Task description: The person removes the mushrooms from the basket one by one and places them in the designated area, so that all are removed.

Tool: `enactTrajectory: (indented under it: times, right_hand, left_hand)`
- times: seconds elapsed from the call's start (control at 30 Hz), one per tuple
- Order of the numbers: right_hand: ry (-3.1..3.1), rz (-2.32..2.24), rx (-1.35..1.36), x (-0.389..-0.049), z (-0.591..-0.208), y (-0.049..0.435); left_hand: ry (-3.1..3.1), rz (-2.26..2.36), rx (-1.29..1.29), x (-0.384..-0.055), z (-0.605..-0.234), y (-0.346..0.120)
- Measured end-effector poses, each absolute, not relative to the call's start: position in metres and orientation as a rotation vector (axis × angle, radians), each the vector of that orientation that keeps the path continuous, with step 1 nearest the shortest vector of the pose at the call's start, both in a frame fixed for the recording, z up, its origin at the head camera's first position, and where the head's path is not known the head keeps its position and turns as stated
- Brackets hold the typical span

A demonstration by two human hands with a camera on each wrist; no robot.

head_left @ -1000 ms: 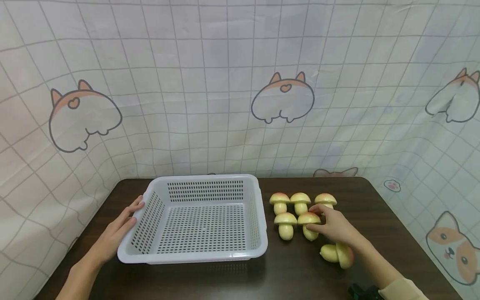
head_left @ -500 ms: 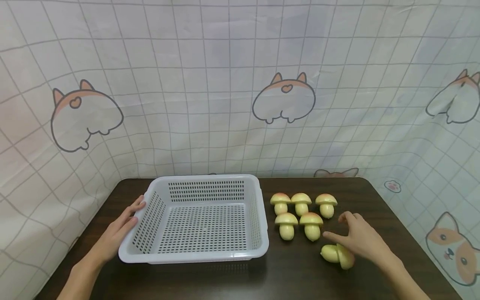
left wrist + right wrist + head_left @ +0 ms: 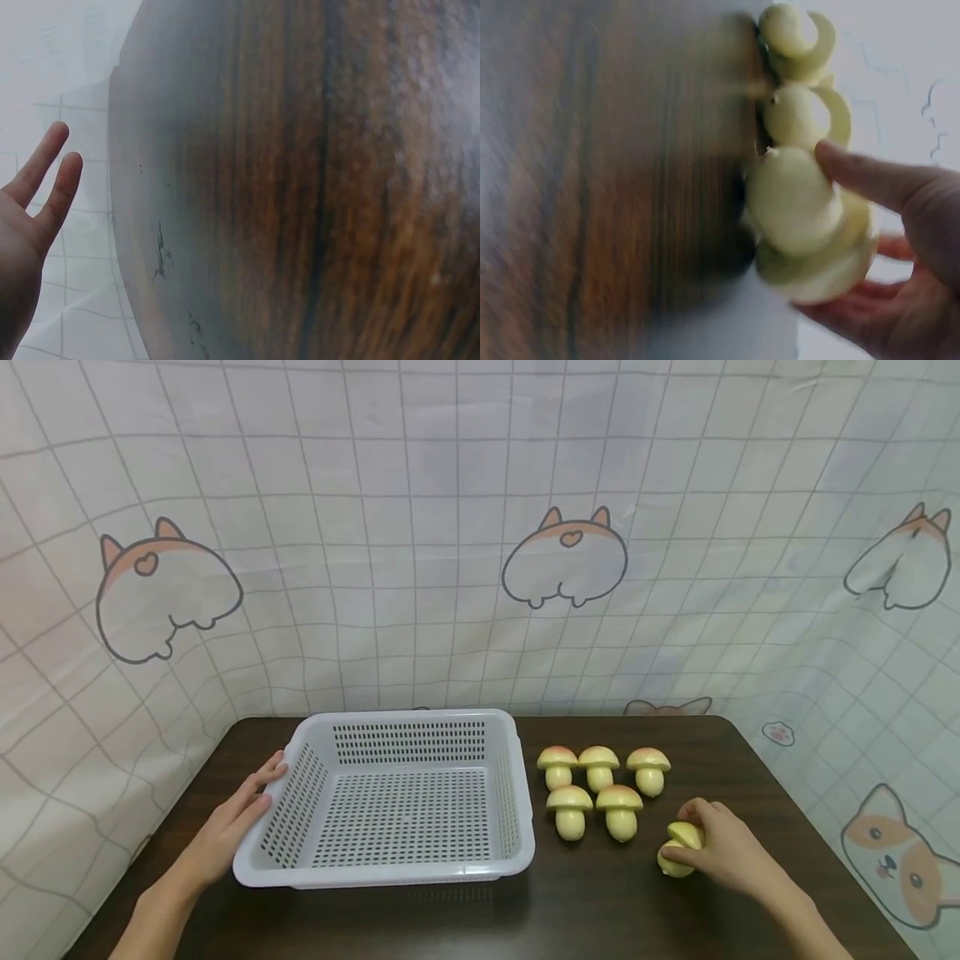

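My left hand rests with its fingers along the left rim of a white plastic basket, which has slotted walls and nothing in it. In the left wrist view two of the left hand's fingers stand straight. At the right, my right hand pinches a yellow toy mushroom between thumb and fingers, low over the table. From the right wrist view, the mushroom's rounded stem lies by the thumb, with the cap curving under it.
Several more toy mushrooms stand in two rows between the basket and my right hand, caps toward the back. The dark wooden table ends at a grid-patterned cloth hung behind and at the sides.
My right hand has let go of the mushroom at the right end of the front row, drawn back rightward, and gripped the one lying apart, which has turned. The left hand stays put.
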State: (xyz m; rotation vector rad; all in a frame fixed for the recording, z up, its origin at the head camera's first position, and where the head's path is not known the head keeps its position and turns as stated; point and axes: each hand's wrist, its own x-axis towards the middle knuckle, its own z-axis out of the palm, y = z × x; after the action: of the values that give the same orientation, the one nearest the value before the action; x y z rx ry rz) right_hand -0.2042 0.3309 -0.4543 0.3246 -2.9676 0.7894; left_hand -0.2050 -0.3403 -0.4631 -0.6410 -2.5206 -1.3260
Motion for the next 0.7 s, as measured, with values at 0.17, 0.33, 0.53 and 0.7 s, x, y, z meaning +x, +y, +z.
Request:
enactTrajectory:
  times: [0.17,0.33,0.53,0.7]
  right_hand:
    - [-2.891,0.831,0.435,-0.211,-0.459,0.337]
    - [-2.86,0.857,0.416,-0.207,-0.457,0.342]
    - [-2.848,0.902,0.358,-0.205,-0.455,0.346]
    - [-2.843,0.949,0.319,-0.212,-0.46,0.351]
  left_hand:
    - [-2.517,-1.334,-0.642,-0.205,-0.463,-0.34]
    - [-2.517,-1.33,-0.641,-0.205,-0.462,-0.34]
    - [-2.529,-1.303,-0.621,-0.203,-0.462,-0.341]
    - [-2.516,-1.322,-0.642,-0.204,-0.461,-0.34]
